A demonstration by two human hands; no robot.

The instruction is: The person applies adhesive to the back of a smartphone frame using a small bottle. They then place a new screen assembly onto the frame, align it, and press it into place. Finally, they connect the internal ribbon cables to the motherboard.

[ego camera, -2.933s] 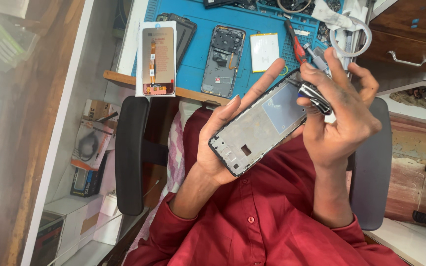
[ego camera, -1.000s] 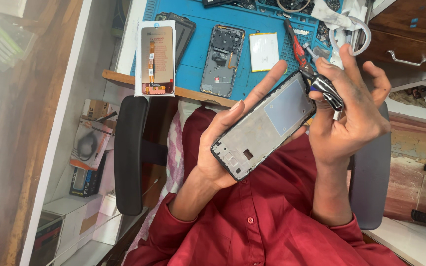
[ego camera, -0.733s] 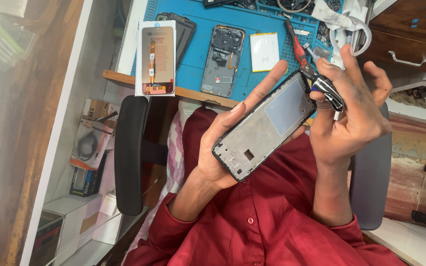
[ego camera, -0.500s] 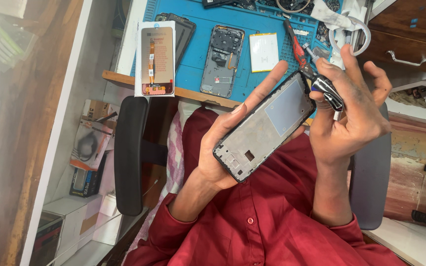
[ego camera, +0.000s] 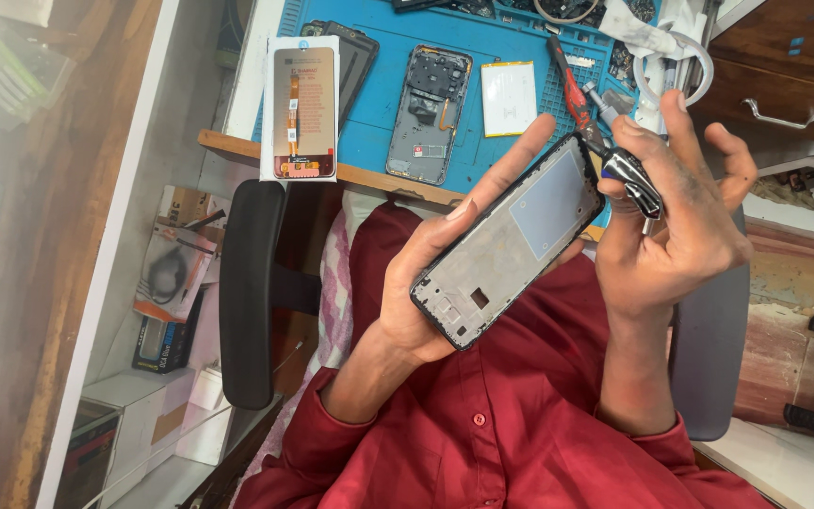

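So the left hand (ego camera: 431,283) is wrapped around a black rectangular phone frame (ego camera: 511,240), palm behind it, thumb on the lower edge and fingers stretched along the upper long side, so it's a firm closed hold. The frame sits tilted in the air above the person's lap, inner side facing up, with a grey metal plate in its upper half and small cutouts near the bottom end.

The right hand (ego camera: 675,236) pinches a small shiny silver-and-black tool (ego camera: 631,179) between thumb and forefinger, the other fingers fanned out loose. The tool's tip sits right at the upper corner of the frame, touching it or just about; can't tell exactly.

Below both hands is the dark red button-up shirt (ego camera: 501,434) the person wears, and a black office chair armrest (ego camera: 249,292) stands off to the left side.

Further out, the blue work mat (ego camera: 398,85) on the wooden desk holds a bunch of parts: a copper-coloured replacement screen on a white backing (ego camera: 301,108) hanging over the desk edge, a dark phone panel (ego camera: 355,61) just behind it, a grey opened phone back housing (ego camera: 431,113) in the middle, and a white rectangular battery (ego camera: 509,97) beside that. A red-handled screwdriver (ego camera: 569,94) lies near the battery, close to the right hand. A brown wooden drawer with a metal handle (ego camera: 784,90) is at the far right.
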